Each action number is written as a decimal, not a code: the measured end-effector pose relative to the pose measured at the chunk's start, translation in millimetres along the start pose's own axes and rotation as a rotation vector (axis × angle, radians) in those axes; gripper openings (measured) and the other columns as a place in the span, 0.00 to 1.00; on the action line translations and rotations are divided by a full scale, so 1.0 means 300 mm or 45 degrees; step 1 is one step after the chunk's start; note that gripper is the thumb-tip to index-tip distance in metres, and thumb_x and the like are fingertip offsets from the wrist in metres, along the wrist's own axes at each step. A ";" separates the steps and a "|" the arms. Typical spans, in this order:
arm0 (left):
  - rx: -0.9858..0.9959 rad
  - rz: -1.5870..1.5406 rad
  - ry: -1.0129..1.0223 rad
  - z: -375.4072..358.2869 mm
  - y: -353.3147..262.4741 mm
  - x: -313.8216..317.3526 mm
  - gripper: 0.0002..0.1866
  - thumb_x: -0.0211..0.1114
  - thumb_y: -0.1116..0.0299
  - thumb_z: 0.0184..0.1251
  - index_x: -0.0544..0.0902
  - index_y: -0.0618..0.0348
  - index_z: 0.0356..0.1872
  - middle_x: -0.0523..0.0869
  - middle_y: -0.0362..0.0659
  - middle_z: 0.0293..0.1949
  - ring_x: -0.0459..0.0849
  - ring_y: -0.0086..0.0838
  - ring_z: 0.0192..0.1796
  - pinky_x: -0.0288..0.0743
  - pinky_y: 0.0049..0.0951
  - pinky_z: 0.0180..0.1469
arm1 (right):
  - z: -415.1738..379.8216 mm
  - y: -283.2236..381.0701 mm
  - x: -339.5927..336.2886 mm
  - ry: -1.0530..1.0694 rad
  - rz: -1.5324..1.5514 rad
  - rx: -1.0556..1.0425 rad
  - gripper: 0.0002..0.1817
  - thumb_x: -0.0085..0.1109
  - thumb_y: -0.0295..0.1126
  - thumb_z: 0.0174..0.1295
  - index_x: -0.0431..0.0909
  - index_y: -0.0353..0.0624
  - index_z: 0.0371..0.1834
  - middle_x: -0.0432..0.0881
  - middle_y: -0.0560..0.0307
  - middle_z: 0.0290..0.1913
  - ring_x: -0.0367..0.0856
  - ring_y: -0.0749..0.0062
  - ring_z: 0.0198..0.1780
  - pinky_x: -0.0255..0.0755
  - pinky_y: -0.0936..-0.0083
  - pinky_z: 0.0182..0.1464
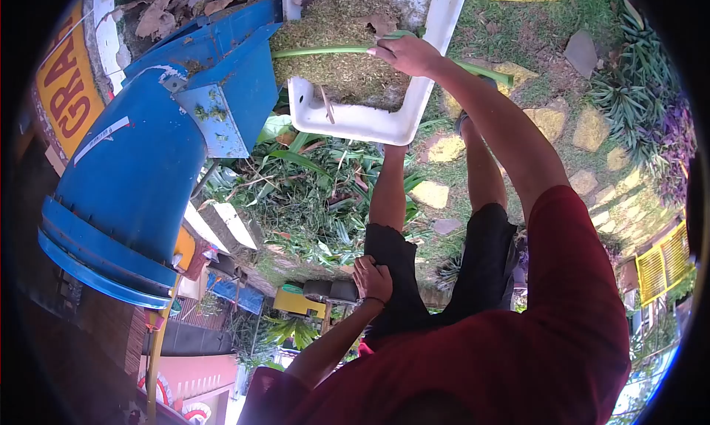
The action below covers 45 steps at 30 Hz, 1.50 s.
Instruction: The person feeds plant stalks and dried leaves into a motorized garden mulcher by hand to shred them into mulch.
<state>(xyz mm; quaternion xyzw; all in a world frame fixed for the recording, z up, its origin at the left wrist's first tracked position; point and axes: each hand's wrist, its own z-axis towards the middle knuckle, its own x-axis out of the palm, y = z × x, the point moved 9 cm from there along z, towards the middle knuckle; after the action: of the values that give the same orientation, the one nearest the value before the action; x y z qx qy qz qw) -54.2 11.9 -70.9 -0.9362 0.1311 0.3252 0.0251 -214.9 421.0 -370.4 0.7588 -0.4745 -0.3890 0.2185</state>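
My right hand (407, 54) is closed around a long green stalk (322, 51), held above a white basin (355, 133). One end of the stalk reaches the mouth of a blue metal chute (248, 77); the other sticks out past my wrist to the right. Shredded dry plant matter (333, 74) fills much of the basin. Against the left leg of my dark shorts (392, 259), my left hand (373, 279) rests with its fingers curled, and I see nothing in it.
The chute belongs to a big blue machine (133, 181) on the left. Cut green leaves (318, 188) lie heaped between it and my legs. Yellow stepping stones (547, 122) cross the grass on the right, beside spiky plants (636, 85). Dry leaves (159, 18) lie behind the chute.
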 end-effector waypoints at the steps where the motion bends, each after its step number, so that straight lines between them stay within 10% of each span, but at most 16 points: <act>1: -0.014 -0.003 -0.004 0.012 0.011 0.003 0.13 0.55 0.67 0.56 0.68 0.60 0.41 0.71 0.52 0.42 0.73 0.50 0.48 0.65 0.51 0.52 | -0.028 -0.004 -0.003 -0.025 -0.048 0.014 0.31 0.35 0.65 0.70 0.77 0.55 0.57 0.85 0.47 0.38 0.85 0.51 0.42 0.78 0.53 0.49; 21: -0.053 -0.066 0.036 0.013 -0.025 -0.002 0.11 0.54 0.69 0.55 0.66 0.62 0.37 0.70 0.53 0.39 0.72 0.51 0.45 0.64 0.49 0.49 | -0.147 -0.156 -0.203 -0.139 -0.434 0.073 0.32 0.35 0.63 0.72 0.81 0.49 0.46 0.82 0.47 0.25 0.85 0.51 0.31 0.80 0.54 0.38; 45: -0.112 -0.104 0.022 -0.007 -0.020 0.043 0.12 0.55 0.68 0.54 0.67 0.60 0.37 0.71 0.52 0.38 0.72 0.51 0.45 0.65 0.50 0.49 | -0.267 -0.124 -0.434 -0.080 -0.589 0.206 0.31 0.33 0.62 0.73 0.80 0.50 0.46 0.84 0.46 0.35 0.85 0.49 0.42 0.81 0.52 0.45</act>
<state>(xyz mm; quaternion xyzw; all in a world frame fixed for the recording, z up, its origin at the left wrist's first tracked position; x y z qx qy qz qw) -41.6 14.4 -77.4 -0.9438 0.0785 0.3210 -0.0039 -162.6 550.8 -298.3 0.8498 -0.3244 -0.4128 0.0473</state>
